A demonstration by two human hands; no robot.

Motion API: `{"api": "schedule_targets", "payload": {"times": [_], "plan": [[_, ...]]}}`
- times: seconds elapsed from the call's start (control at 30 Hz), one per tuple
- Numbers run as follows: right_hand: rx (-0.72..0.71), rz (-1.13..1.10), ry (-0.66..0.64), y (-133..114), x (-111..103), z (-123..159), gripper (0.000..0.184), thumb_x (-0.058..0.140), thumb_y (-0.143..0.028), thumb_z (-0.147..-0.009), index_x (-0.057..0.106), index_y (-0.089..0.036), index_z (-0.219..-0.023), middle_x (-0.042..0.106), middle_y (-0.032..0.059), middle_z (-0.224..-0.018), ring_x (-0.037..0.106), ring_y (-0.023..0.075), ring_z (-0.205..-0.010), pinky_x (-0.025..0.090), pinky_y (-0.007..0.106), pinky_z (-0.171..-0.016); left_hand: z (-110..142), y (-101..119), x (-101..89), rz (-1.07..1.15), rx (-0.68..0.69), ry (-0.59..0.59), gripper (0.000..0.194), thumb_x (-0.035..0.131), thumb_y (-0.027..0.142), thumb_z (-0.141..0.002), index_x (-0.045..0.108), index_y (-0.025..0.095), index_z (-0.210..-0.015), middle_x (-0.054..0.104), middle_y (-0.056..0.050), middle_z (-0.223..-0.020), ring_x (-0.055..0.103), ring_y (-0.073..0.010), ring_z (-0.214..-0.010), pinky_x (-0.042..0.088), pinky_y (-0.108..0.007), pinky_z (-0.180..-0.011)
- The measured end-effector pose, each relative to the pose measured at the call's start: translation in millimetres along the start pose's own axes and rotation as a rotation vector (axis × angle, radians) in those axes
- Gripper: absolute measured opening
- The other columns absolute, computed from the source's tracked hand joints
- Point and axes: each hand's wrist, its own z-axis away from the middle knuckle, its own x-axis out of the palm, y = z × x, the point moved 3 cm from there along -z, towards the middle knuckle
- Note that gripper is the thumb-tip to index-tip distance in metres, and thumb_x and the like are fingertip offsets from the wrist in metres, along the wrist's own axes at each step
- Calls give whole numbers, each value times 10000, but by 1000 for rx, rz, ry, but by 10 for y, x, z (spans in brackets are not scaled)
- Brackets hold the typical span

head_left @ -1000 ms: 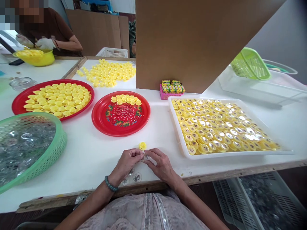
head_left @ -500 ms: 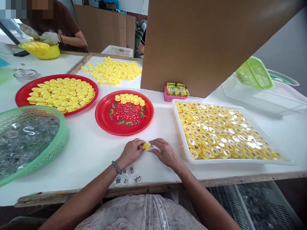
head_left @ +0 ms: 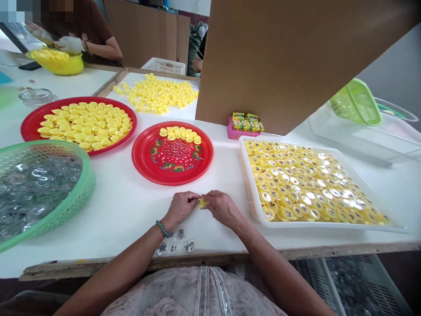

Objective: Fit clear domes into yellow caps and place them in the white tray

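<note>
The small yellow piece [head_left: 203, 203] is between the two hands, over the white surface [head_left: 125, 215]. Neither hand is nearer, because it touches the fingertips of both. The left hand [head_left: 182, 207] pinches it from the left, and the right hand [head_left: 222, 209] has its fingers closed on the right side. Its long axis is too small to tell. The red plate [head_left: 142, 163] lies beyond the hands; the clear discs [head_left: 189, 245] lie nearer the body.

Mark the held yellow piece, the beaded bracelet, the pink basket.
Held yellow piece [head_left: 202, 203]: head view, visible middle.
Beaded bracelet [head_left: 162, 228]: head view, outer beads.
Pink basket [head_left: 240, 134]: head view, front wall.
</note>
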Motion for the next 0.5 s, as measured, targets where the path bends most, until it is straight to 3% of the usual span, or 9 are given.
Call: {"api": "schedule_targets", "payload": {"times": [0.33, 0.5], "plan": [[81, 77, -141, -65, -21, -118, 142, 526, -137, -841, 667, -152, -840, 645, 84, -789, 597, 175, -741, 393, 244, -607, 11, 23, 10, 224, -162, -68, 173, 586, 262, -713, 672, 156, -819, 679, -59, -779, 617, -219, -729, 470, -291, -657], [113, 67, -147, -70, -53, -135, 93, 616, -210, -785, 682, -159, -744, 673, 62, -758, 636, 176, -738, 423, 230, -593, -22, -3, 11, 62, -159, -73, 241, 637, 402, -691, 603, 167, -728, 650, -46, -708, 596, -220, -678, 447, -292, -608]]}}
